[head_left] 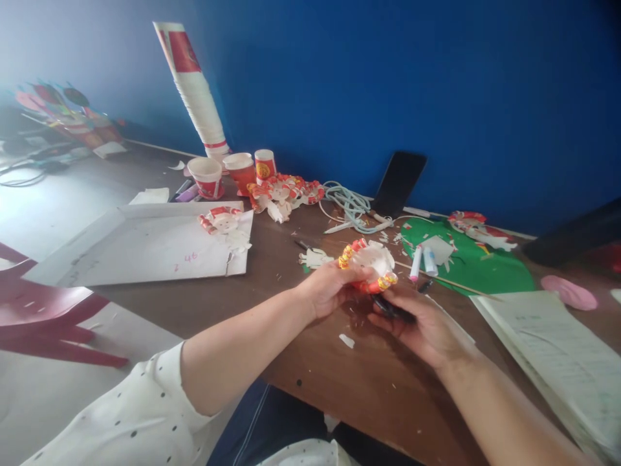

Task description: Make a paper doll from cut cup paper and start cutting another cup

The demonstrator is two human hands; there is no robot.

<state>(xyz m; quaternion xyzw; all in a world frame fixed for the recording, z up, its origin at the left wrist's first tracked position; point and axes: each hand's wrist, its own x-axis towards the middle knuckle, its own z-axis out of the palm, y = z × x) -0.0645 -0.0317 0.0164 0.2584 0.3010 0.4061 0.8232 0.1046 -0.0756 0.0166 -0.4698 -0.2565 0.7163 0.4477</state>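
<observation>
My left hand [332,290] is closed on a paper cup craft [372,257], a white piece with red and yellow curled strips around its edge. In my right hand [420,320] is a pair of black-handled scissors [395,310], close under the craft; their blades are mostly hidden. A small white paper figure [316,259] lies just left of the craft. White paper scraps, one of them a larger scrap [347,340], are scattered on the brown table around my hands.
Behind stand paper cups [206,176], a tall leaning cup stack [194,90] and a pile of curled cup crafts [284,194]. A white board [145,246] lies left. Toward the right are a phone [400,181], a cable [352,204], markers [416,262], green paper [499,268] and a notebook [557,349].
</observation>
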